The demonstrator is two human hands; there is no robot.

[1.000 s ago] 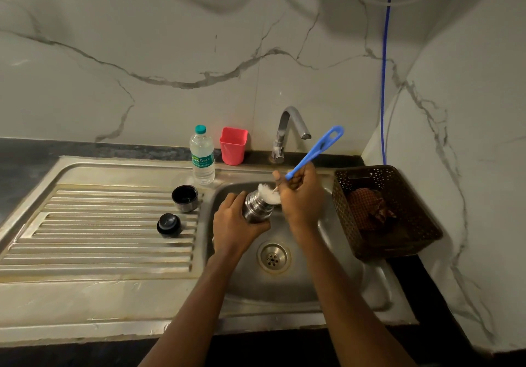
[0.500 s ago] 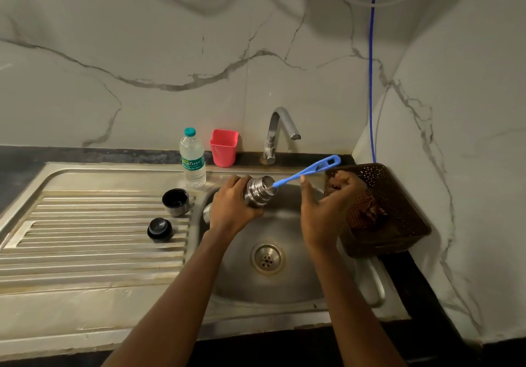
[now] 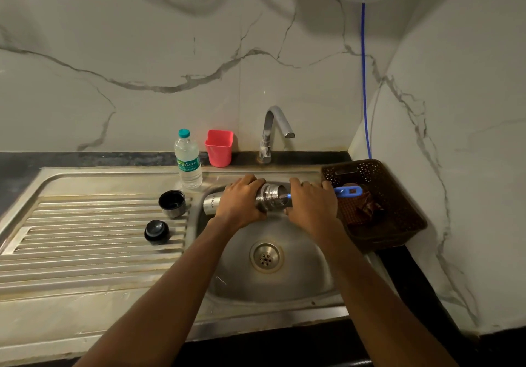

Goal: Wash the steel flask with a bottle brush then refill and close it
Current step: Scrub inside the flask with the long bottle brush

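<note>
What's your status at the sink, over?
Left hand grips steel flask, held sideways over the sink. Right hand holds bottle brush, its head inside the flask mouth. Cap and stopper off, on the drainboard; nothing blocking.

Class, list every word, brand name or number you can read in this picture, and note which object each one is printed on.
"nature": script lettering on the green label of the water bottle; any letters before it are unclear.
Small print under it on the same label: too small to read.
Dark lettering near the base of the steel flask: turned sideways and partly covered by the left hand, so not readable.
No other text shows.
</note>
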